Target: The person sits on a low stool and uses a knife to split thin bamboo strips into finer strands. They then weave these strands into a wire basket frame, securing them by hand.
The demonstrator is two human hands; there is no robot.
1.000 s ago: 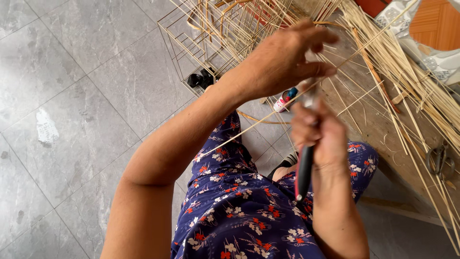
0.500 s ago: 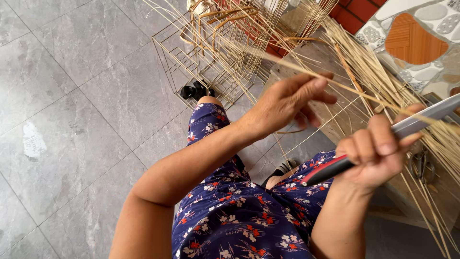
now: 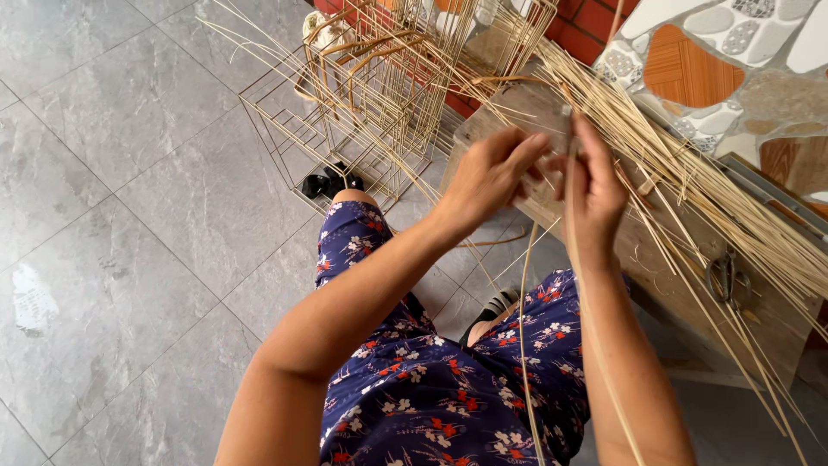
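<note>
Bamboo strip [image 3: 523, 345]: one, long axis near vertical, running from my two hands down across my lap. My right hand [image 3: 595, 185] closes round its top; my left hand [image 3: 487, 177] pinches beside it, contents hidden. One wooden bench [image 3: 655, 267] carries uncounted loose strips [image 3: 733, 216], one pair of scissors [image 3: 726, 278]. Wire frames [image 3: 371, 95] stand beyond.

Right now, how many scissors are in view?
1. One pair of scissors lies on the wooden bench, right of the right hand, partly under the bamboo strips. More could be hidden beneath the strips.
</note>
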